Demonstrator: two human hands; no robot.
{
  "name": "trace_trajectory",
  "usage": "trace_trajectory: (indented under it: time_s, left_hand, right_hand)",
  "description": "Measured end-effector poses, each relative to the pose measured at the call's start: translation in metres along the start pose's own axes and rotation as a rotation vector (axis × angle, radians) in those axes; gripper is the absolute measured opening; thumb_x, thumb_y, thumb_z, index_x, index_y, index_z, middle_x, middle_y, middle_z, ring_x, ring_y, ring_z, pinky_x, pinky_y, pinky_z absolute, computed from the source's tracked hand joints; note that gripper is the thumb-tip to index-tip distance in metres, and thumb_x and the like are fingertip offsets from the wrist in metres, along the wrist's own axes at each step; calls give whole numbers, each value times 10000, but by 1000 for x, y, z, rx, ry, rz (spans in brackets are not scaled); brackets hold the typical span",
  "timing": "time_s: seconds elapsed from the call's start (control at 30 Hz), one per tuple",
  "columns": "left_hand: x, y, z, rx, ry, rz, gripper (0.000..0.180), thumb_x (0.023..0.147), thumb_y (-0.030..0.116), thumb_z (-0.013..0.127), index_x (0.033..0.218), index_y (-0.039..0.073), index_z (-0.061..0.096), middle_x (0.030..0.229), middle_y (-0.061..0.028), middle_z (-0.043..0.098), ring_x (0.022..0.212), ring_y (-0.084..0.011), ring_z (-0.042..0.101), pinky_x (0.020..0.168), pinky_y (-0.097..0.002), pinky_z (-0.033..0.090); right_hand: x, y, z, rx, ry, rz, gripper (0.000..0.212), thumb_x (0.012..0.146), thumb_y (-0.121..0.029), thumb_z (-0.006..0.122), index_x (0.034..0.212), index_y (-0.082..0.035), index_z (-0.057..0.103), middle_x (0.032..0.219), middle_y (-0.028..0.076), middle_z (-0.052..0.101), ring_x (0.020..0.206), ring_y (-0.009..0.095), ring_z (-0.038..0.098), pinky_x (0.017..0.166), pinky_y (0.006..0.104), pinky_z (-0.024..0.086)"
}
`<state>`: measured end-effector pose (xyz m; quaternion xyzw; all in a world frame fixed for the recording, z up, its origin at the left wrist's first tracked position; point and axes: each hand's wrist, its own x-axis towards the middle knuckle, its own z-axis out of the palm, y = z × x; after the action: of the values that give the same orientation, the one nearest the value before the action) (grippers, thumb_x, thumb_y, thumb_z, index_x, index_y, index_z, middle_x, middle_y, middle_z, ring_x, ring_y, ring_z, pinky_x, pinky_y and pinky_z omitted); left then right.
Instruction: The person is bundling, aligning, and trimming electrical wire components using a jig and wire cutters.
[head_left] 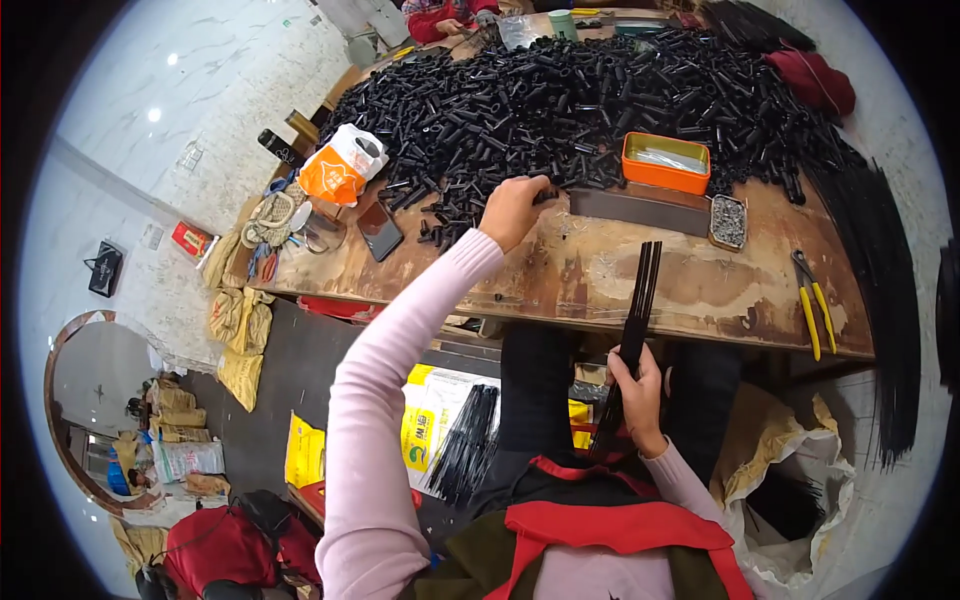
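Note:
My left hand (515,210) reaches over the wooden table to the near edge of a large heap of short black tubes (480,110). Its fingers are bent together around a small black tube (545,194), partly hidden by the fingertips. Closer to my body, my right hand (640,390) is closed round a bundle of long thin black rods (641,310). The rods stand up from the fist, their upper ends over the table's near edge. Right of my left hand lies a long dark grey block (640,210).
An orange tin (666,163) and a small tray of metal bits (728,221) stand by the block. Yellow-handled pliers (815,305) lie right. A phone (379,231) and an orange-white bag (343,168) lie left. Long black strands (890,300) hang over the right edge. Another person (445,20) sits opposite.

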<state>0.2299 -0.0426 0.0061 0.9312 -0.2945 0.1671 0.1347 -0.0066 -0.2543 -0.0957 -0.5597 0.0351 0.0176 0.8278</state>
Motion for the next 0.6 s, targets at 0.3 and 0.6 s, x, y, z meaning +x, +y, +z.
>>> trace_trajectory:
  time_s: [0.3,0.6]
  left_hand:
    - [-5,129,-1,-1521,-342,-546,176,889,76,684,978,-45,592,880,-134,682,736,-186,690,671,-283,589]
    - [-94,230,-159,-1148,94,290,193,824,-12,651,1016,-22,669,946,-53,706,869,-148,674,831,-284,528]
  right_hand:
    - [-6,5,4,369,-125,168,294,1034,-253,406,1071,-8,565,793,66,602,672,167,574,660,285,466]
    - [-72,-20,29,-130,-208,218,261,1004,-223,501,1039,15,604,747,74,616,659,132,582,667,299,506]
